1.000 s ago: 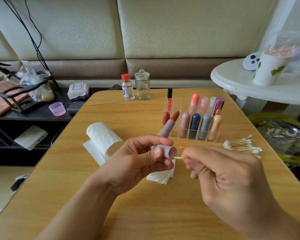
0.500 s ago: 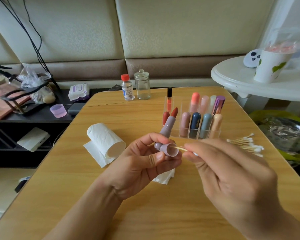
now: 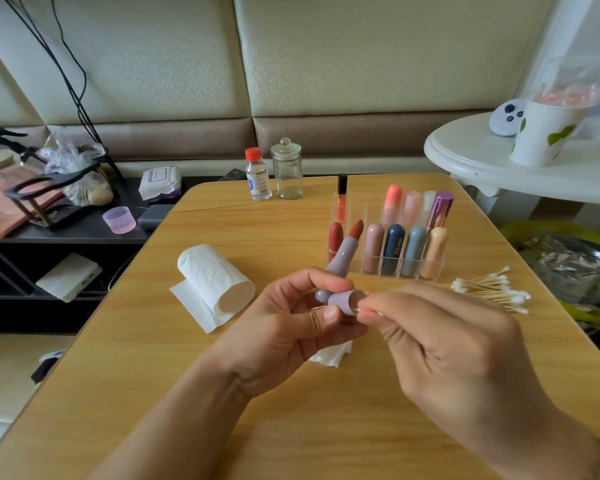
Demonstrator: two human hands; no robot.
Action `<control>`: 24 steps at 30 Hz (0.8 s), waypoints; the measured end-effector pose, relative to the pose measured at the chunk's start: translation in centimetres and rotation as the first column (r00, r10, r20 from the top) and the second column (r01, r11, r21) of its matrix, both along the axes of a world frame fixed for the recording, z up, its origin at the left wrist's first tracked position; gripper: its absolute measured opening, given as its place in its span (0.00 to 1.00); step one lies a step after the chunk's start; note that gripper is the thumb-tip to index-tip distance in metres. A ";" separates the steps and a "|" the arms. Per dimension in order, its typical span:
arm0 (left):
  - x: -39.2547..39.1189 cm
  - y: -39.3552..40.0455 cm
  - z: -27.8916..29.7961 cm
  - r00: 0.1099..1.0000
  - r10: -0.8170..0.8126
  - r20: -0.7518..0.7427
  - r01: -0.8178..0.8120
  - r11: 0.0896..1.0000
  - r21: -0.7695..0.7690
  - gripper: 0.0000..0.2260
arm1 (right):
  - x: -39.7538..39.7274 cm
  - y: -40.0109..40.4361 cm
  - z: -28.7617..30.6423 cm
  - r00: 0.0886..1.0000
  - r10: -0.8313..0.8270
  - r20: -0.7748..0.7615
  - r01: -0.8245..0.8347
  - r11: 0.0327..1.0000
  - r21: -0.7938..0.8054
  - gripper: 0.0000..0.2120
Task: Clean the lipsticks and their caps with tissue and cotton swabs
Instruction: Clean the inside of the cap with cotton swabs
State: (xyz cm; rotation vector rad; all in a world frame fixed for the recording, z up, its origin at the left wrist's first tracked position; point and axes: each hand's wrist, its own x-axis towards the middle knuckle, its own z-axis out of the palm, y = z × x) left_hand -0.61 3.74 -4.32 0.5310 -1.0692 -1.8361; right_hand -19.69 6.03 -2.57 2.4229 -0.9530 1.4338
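Right hand (image 3: 444, 348) moved closer, fingertips now at lilac cap (image 3: 346, 301) mouth.

Left hand (image 3: 284, 327) gripping an open lilac lipstick (image 3: 343, 258) and its cap (image 3: 347, 301) above the wooden worktop (image 3: 291, 427). Right hand (image 3: 440, 344) pinching a cotton swab (image 3: 362, 309) at the cap's mouth. Tissue roll (image 3: 215, 277) left, lipstick rack (image 3: 392, 268) behind, swab pile (image 3: 492, 289) right.
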 end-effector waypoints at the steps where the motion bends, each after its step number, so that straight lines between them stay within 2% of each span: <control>1: -0.1 0.0 0.0 1.000 -0.006 0.004 0.006 1.000 0.002 0.11 | -0.1 0.0 0.0 1.000 -0.016 -0.009 0.015 0.999 -0.037 0.07; 5: 0.1 -0.1 0.2 0.999 0.017 0.027 -0.017 1.000 0.001 0.10 | -0.3 0.1 -0.2 0.993 -0.086 -0.082 0.076 0.990 -0.116 0.13; 7: 0.2 -0.1 0.3 0.999 0.021 0.048 -0.020 1.000 -0.015 0.10 | -0.3 0.3 -0.2 0.995 -0.069 -0.076 0.064 0.995 -0.071 0.12; 10: 0.1 0.0 0.3 0.996 0.032 0.083 -0.029 0.999 -0.039 0.09 | -0.3 0.3 0.0 0.999 -0.015 0.031 0.014 0.999 0.052 0.07; 12: 0.2 0.1 0.5 0.993 0.061 0.105 -0.057 0.997 -0.042 0.08 | -0.5 0.1 -0.1 0.998 -0.052 0.046 0.049 0.997 0.056 0.05; 15: 0.4 0.0 0.8 0.989 0.087 0.122 -0.079 0.995 -0.067 0.09 | -0.7 0.3 -0.1 0.995 -0.097 0.009 0.097 0.995 0.020 0.05; 20: 0.7 0.0 1.0 0.985 0.108 0.137 -0.096 0.991 -0.089 0.09 | -1.0 0.7 0.5 0.991 -0.013 0.130 -0.008 0.987 0.162 0.06; 24: 0.5 0.0 0.9 0.982 0.106 0.155 -0.096 0.993 -0.076 0.09 | -1.3 0.4 0.1 0.991 -0.126 0.036 0.126 0.992 0.017 0.05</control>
